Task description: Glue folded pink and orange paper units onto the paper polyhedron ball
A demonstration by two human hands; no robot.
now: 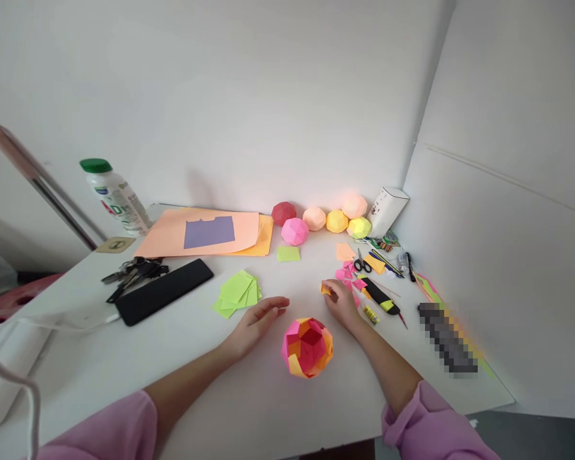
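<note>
My right hand [341,303] pinches a small folded orange paper piece [325,289] between thumb and fingers. Beside the green paper squares [239,292], my left hand [259,324] rests on the table with its fingers stretched out and nothing in them. Between my forearms sits a pink and orange folded-paper ball [307,348], its top open so the hollow inside shows. Neither hand touches it. Pink folded paper pieces [347,273] lie just beyond my right hand.
Finished paper balls [315,218] line the wall. Scissors [361,262], a black-and-yellow cutter [381,297] and a small yellow tube [371,314] lie at right. Leftward are a black slab [165,292], keys [137,273], a bottle [119,198] and peach paper sheets [167,230].
</note>
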